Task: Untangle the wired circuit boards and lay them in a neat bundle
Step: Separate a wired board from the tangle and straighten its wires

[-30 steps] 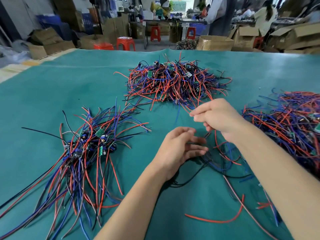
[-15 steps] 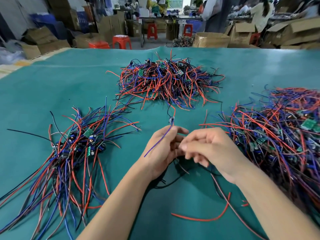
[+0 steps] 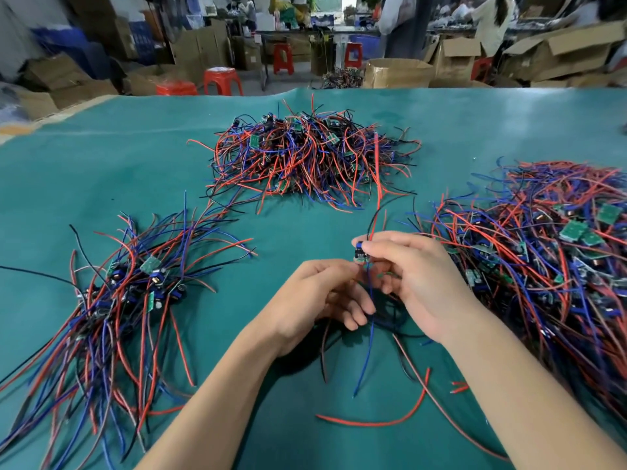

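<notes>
My right hand point(image 3: 417, 276) pinches a small wired circuit board point(image 3: 360, 255) between thumb and forefinger, just above the green table point(image 3: 101, 184). Its red and black wires rise from the board and its blue wire point(image 3: 364, 354) hangs down between my hands. My left hand point(image 3: 319, 300) sits close beside it, fingers curled round the wires below the board. A combed bundle of boards with straight wires point(image 3: 112, 300) lies at the left. A tangled heap point(image 3: 305, 157) lies at the middle back, and a larger tangled heap point(image 3: 543, 252) at the right.
Loose red wires point(image 3: 373, 422) and black wires lie on the table near my forearms. Beyond the far table edge stand cardboard boxes point(image 3: 397, 72), red stools point(image 3: 222, 79) and people at other benches.
My hands have lifted one board out of the wires in front of me. The right hand came in from the far heap to meet the left and now pinches the board.
</notes>
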{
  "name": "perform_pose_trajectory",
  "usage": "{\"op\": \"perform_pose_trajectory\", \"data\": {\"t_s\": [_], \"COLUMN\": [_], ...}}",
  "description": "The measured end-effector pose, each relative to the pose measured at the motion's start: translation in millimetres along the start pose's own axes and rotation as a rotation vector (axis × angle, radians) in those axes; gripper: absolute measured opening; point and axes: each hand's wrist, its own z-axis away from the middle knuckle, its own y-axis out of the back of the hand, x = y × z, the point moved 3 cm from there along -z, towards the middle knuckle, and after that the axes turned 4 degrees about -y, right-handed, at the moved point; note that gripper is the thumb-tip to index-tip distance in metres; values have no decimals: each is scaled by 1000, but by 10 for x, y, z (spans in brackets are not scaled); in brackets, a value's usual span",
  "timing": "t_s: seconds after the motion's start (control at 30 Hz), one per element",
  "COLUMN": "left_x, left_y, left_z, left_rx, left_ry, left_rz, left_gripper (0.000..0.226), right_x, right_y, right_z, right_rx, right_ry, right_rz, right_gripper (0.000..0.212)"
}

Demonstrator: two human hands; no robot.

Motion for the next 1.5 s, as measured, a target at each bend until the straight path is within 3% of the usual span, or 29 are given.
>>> {"op": "perform_pose_trajectory", "data": {"t_s": [0.17, 0.3, 0.4, 0.63, 0.8, 0.87, 1.07, 1.33, 1.43, 1.5], "left_x": [-26, 0, 25, 38, 37, 45, 47, 30, 5, -9], "left_y": [29, 29, 8, 13, -16, -18, -26, -4, 21, 40], "left_z": [-9, -12, -11, -8, 1, 6, 15, 17, 2, -9], "left_rx": [118, 141, 106, 76, 42, 36, -4, -14, 32, 76], "left_ry": [-77, -105, -102, -80, -102, -101, -104, -115, -90, -87], "left_rz": [-66, -60, -60, -89, -138, -134, -138, -149, -115, -74], "left_gripper": [31, 27, 28, 30, 29, 29, 28, 26, 25, 24], "right_x": [40, 35, 42, -15, -125, -145, -174, -180, -179, -139], "right_y": [-27, -42, 20, 189, 447, 473, 562, 683, 689, 594], "right_z": [-7, 4, -17, -87, -82, -53, -56, -39, -45, -53], "right_rx": [-61, -94, 1, 283, 570, 637, 719, 811, 846, 838], "right_ry": [-11, -13, 40, 294, 457, 489, 512, 434, 464, 477], "right_rz": [-107, -164, -127, 153, 421, 468, 387, -13, 20, 29], "right_gripper": [8, 25, 5, 24, 7, 11, 9, 20, 11, 19]}}
